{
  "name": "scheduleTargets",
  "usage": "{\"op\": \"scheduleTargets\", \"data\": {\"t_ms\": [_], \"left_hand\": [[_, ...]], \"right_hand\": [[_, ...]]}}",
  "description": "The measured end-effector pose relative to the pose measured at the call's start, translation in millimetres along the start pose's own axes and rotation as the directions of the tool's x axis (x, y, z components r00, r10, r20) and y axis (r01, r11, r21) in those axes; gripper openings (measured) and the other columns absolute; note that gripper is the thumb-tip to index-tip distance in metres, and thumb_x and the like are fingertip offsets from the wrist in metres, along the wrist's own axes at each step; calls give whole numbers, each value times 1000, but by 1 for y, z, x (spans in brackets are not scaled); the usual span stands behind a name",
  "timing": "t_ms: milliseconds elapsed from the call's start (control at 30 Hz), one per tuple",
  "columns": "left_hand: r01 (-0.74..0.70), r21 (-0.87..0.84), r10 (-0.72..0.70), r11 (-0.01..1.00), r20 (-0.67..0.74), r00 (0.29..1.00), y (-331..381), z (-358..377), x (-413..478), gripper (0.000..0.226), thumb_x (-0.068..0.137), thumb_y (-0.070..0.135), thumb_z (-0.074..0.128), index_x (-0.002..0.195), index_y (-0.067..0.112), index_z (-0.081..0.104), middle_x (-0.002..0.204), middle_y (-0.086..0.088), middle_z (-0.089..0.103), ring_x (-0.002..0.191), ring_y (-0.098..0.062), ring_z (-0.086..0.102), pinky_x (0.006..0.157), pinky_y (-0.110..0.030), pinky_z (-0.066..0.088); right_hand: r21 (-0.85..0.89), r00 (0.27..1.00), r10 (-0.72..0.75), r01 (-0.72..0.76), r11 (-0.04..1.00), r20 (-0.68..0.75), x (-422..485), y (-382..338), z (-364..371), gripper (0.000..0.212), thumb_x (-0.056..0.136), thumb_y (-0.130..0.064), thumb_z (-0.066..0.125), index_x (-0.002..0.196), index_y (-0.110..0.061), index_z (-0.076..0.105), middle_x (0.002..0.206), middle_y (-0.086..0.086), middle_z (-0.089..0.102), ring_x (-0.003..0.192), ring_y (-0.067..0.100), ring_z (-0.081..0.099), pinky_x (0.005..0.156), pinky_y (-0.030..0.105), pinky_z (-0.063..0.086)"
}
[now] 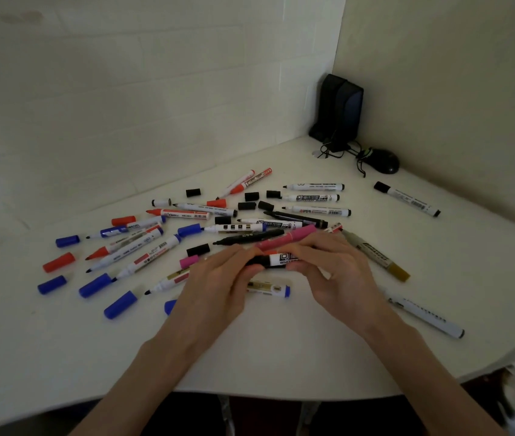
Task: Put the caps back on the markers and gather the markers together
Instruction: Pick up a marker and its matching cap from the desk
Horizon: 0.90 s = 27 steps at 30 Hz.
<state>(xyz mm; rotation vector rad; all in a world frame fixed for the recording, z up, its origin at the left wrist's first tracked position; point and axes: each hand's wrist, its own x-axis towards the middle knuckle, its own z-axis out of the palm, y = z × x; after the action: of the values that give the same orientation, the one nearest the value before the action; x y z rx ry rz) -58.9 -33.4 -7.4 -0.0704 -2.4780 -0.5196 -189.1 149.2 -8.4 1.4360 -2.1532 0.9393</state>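
Both hands meet over the middle of the white table [281, 350] on one white whiteboard marker [281, 259] with a black cap end. My left hand [218, 281] grips the black cap end and my right hand [331, 272] holds the barrel. A pink marker [287, 239] lies just behind my fingers. Several uncapped markers [143, 247] lie scattered to the left and behind, with loose blue caps [120, 305], red caps [58, 262] and black caps [193, 192] among them. A pink cap [189, 262] sits beside my left hand.
A capped black marker [407, 199] lies alone at the right rear and a white one [429, 316] at the right front. A gold marker [375, 254] lies right of my right hand. Black speakers [339, 111] and a mouse [382, 160] fill the far corner.
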Motion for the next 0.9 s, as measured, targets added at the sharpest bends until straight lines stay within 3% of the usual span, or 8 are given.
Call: {"op": "scheduleTargets", "data": {"t_ms": [100, 133, 167, 233, 300, 500, 700, 900], "left_hand": [[185, -170, -159, 968, 157, 975, -7, -5, 21, 33, 102, 42, 38, 119, 27, 62, 99, 18, 66, 92, 1, 61, 80, -11, 47], [407, -390, -336, 826, 238, 911, -7, -6, 34, 36, 103, 44, 36, 118, 26, 63, 98, 14, 70, 99, -5, 65, 86, -19, 52], [582, -588, -460, 562, 362, 810, -6, -6, 46, 41, 104, 45, 32, 119, 23, 64, 101, 8, 74, 106, -16, 67, 92, -28, 54], [598, -784, -466, 166, 472, 748, 1, -6, 57, 55, 105, 45, 22, 126, 15, 63, 114, -9, 72, 111, -28, 67, 96, -41, 53], [582, -813, -419, -7, 531, 737, 10, -7, 57, 62, 104, 44, 18, 129, 8, 62, 123, -19, 67, 117, -33, 63, 102, -47, 46], [599, -796, -462, -82, 563, 685, 18, -12, 57, 69, 103, 41, 17, 113, -3, 69, 114, -26, 69, 108, -36, 67, 92, -42, 53], [590, -803, -474, -86, 554, 684, 24, -15, 52, 68, 102, 36, 21, 92, -2, 77, 105, -24, 72, 96, -33, 72, 84, -39, 58], [579, -810, -513, -90, 536, 671, 19, -8, 51, 67, 102, 32, 23, 81, 1, 79, 98, -25, 73, 88, -32, 73, 76, -37, 59]], "right_hand": [[1, 998, -6, 6, 1000, 56, 8, 2, -12, 23, 91, -27, 68, 112, -23, 76, 102, -9, 72, 92, 8, 65, 82, 30, 53], [11, 998, -13, 12, 1000, 69, 11, 0, -12, 25, 90, -24, 71, 114, -24, 75, 105, -9, 72, 93, 8, 65, 81, 32, 54], [35, 996, -29, 26, 999, 81, 15, -3, -11, 26, 90, -22, 72, 115, -25, 75, 107, -9, 72, 95, 9, 66, 81, 34, 55], [90, 990, -80, 70, 993, 115, 17, -12, -3, 23, 93, -23, 70, 115, -23, 75, 109, -8, 72, 99, 12, 67, 82, 35, 55], [101, 986, -112, 100, 990, 124, 15, -19, 1, 21, 96, -26, 66, 115, -21, 75, 107, -7, 71, 100, 12, 67, 81, 33, 55], [-32, 986, -161, 160, 987, -35, 7, -31, 5, 15, 96, -24, 67, 106, -15, 75, 96, -4, 70, 90, 15, 67, 77, 28, 53], [-81, 980, -181, 175, 981, -83, 6, -40, 9, 13, 96, -23, 66, 101, -16, 75, 93, -4, 70, 88, 18, 67, 71, 38, 51], [-67, 979, -146, 138, 988, -141, -1, -39, 21, 12, 93, -20, 68, 100, -15, 77, 94, -4, 71, 90, 16, 67, 84, 20, 39]]}}
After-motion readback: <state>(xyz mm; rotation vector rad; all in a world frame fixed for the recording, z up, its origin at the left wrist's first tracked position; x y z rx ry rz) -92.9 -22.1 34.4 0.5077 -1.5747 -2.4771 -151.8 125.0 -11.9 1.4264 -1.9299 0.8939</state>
